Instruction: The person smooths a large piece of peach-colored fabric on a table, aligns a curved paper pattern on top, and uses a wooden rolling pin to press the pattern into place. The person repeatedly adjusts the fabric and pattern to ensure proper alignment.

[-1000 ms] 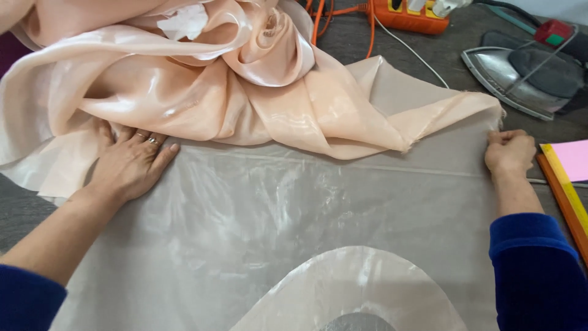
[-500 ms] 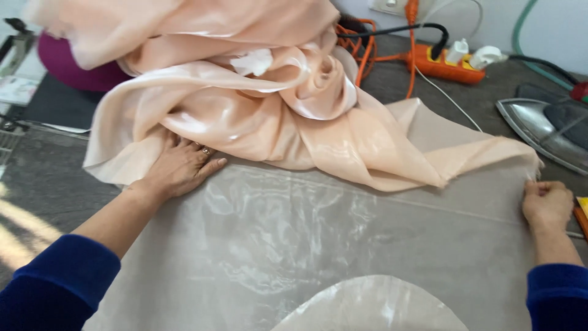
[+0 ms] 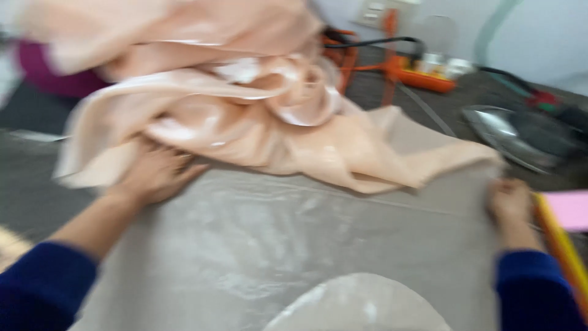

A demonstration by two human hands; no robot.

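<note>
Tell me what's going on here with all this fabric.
A person in dark blue sleeves is spreading a sheer, shiny fabric sheet flat on a grey table. The left hand presses down at the edge of a bunched heap of peach satin, while the right hand grips the sheet's far right edge. An iron rests beyond the right hand. The picture is blurred.

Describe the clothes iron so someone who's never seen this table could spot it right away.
Start at the heap of peach satin fabric and look past its right-hand tip. The iron lies there on the dark table, the only grey metallic object, left of the pink paper.
</note>
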